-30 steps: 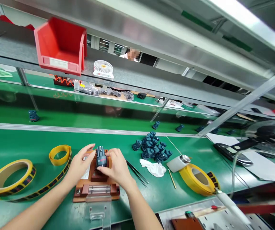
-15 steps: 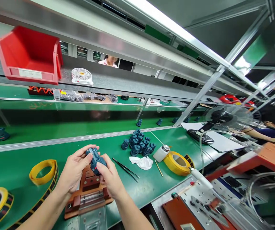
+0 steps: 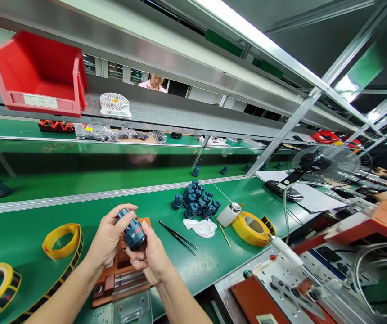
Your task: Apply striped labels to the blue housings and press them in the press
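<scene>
A dark blue battery pack point(image 3: 134, 233) with a red stripe and a round pale logo is held between both hands, above the bench. My left hand point(image 3: 107, 236) grips its upper left end, the thumb lying across it. On its right side, my right hand point(image 3: 155, 252) closes round the lower end with the fingers curled beneath. Under the hands is a reddish-brown fixture point(image 3: 121, 274) with a clear plate at its front, partly covered by them. Black tweezers point(image 3: 178, 237) lie to the right, near a crumpled white cloth point(image 3: 200, 227).
Several similar packs point(image 3: 196, 202) stand grouped behind the cloth. A white bottle point(image 3: 229, 215) and a yellow tape roll point(image 3: 252, 229) are on the right, with label rolls point(image 3: 61, 243) on the left. A desk fan point(image 3: 310, 164) and metal machine point(image 3: 298, 279) occupy the right side. A red bin point(image 3: 41, 76) sits overhead.
The battery pack has been turned in my hands, so its striped, logo side now faces me. My right fingers have curled under it. The view has shifted slightly.
</scene>
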Tool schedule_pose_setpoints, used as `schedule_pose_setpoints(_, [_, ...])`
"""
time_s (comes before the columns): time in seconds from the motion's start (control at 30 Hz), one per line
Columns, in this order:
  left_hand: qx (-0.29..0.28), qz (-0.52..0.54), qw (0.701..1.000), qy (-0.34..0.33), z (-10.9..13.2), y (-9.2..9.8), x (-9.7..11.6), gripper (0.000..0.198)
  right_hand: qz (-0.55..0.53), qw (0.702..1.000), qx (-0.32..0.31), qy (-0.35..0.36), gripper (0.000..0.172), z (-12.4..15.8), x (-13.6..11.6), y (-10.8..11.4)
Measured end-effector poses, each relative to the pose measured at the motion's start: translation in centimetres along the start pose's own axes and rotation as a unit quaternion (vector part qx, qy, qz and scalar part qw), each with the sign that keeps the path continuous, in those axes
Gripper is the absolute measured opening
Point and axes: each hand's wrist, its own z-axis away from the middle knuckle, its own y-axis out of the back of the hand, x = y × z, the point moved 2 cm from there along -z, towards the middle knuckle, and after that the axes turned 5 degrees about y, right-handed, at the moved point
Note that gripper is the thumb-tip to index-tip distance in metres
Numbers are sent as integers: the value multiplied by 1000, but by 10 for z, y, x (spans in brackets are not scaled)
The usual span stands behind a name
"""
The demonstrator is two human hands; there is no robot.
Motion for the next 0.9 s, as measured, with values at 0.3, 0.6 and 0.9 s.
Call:
schedule_pose_setpoints(0.3, [82,-282,953,-71,2,3,0,32,283,954,-22,97,54,12,8,14])
schedule_pose_setpoints(0.6, [92,-295,945,-111,-2,1,-2,26,352,923,3,153,24,9,3,15])
schedule_pose_setpoints(0.9, [-15,-22,999,39,-6,-2,-2,55,351,893,96,266,52,20,-17,18])
